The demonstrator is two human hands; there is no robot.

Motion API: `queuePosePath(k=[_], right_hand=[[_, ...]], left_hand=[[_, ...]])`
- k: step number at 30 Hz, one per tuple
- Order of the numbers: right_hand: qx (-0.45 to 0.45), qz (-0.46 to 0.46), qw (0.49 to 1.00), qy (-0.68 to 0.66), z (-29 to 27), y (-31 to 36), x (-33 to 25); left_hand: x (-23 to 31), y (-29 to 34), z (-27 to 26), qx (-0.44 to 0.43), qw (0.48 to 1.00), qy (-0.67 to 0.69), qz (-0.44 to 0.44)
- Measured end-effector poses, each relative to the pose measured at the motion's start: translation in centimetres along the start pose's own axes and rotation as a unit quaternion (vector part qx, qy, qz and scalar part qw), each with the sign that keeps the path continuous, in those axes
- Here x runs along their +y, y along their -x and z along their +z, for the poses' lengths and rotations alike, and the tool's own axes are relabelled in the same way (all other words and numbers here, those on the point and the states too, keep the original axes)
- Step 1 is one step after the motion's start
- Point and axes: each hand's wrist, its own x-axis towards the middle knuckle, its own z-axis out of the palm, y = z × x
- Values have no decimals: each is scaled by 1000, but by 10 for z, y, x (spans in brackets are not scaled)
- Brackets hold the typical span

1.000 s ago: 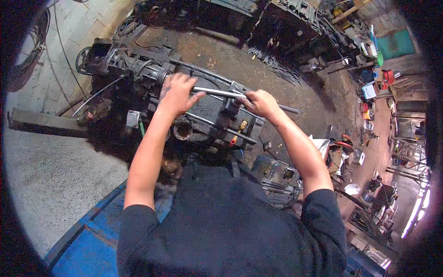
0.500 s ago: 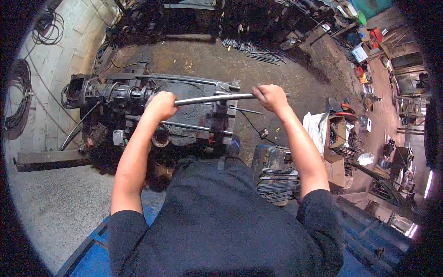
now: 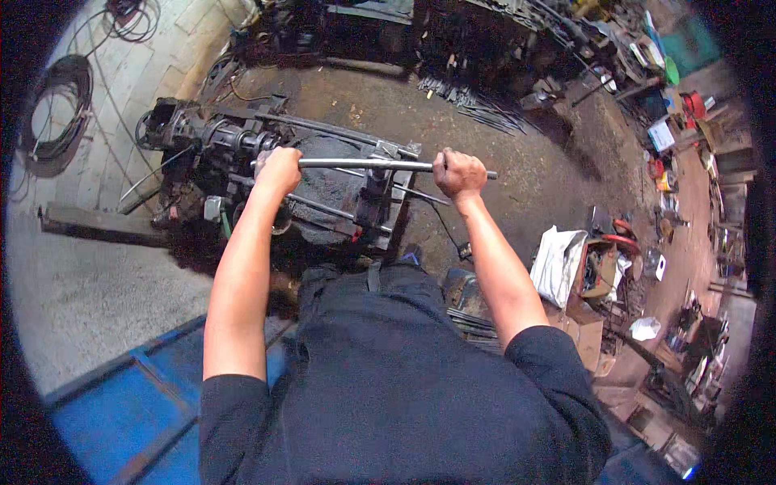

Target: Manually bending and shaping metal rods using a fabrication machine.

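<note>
A long, straight metal rod [image 3: 364, 164] is held crosswise in front of me, above a greasy machine [image 3: 230, 139]. Near its left end my left hand [image 3: 278, 170] is closed around it, next to the machine's dark cylindrical head. My right hand [image 3: 460, 173] grips it farther right, and a short length of rod sticks out beyond the fist. Below the rod are the machine's parallel guide bars [image 3: 323, 207] and a dark crosswise block [image 3: 374, 194]. A thinner rod [image 3: 420, 195] juts out to the right of that block.
Several loose rods [image 3: 485, 113] lie on the far floor, and more rods [image 3: 473, 325] are stacked beside my right hip. A white sack [image 3: 558, 265] and cardboard box [image 3: 584, 327] stand at the right. Coiled cable [image 3: 61, 113] hangs on the left wall. Blue metal [image 3: 137, 412] is at lower left.
My view has turned, so the surroundings sit differently in the picture. Both hands keep their grip on the rod, which now tilts slightly down to the right; my right hand appears farther left.
</note>
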Motion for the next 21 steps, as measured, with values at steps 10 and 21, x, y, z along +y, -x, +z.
queuePosePath(k=[10, 21], right_hand=[[11, -14, 999, -28, 0, 3, 5], [37, -30, 999, 14, 8, 7, 12]], left_hand=[[18, 4, -5, -27, 995, -35, -85], [33, 13, -7, 20, 994, -29, -100]])
